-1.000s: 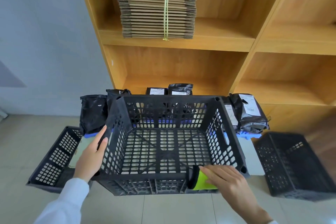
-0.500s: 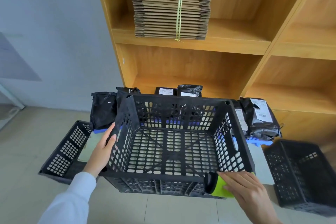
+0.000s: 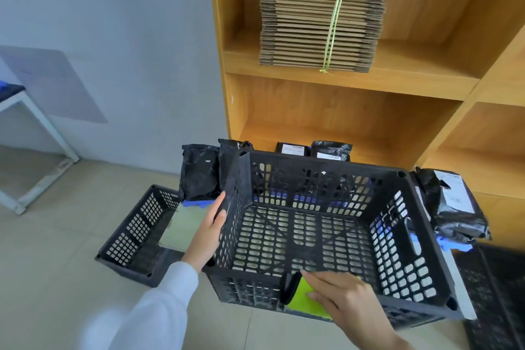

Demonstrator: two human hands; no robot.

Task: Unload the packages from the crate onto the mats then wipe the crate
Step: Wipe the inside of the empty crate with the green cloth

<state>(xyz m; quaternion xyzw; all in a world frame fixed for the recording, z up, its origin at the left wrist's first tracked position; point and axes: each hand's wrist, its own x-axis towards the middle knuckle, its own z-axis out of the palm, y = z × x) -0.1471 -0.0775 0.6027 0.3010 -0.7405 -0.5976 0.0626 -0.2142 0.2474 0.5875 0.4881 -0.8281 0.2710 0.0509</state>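
- The black crate (image 3: 321,224) is being held above the tiled floor (image 3: 71,264), in front of the wooden shelf unit (image 3: 369,111), its open top facing up and tilted toward the camera; its long axis is running left to right across the view.
- The left wall of the crate is being steadied by the left hand (image 3: 207,233), fingers straight and flat against the outside, nothing clasped.
- A green cloth with a black edge (image 3: 305,297) is being pressed over the crate's near rim by the right hand (image 3: 343,298), fingers laid across it.
- Black packages (image 3: 199,173) are being kept upright on blue mats (image 3: 199,203) behind the crate, others (image 3: 454,207) to its right.
- A second crate (image 3: 136,233) is lying on the floor at left.
- Bundled flat cardboard (image 3: 321,28) is being stored on the upper shelf.
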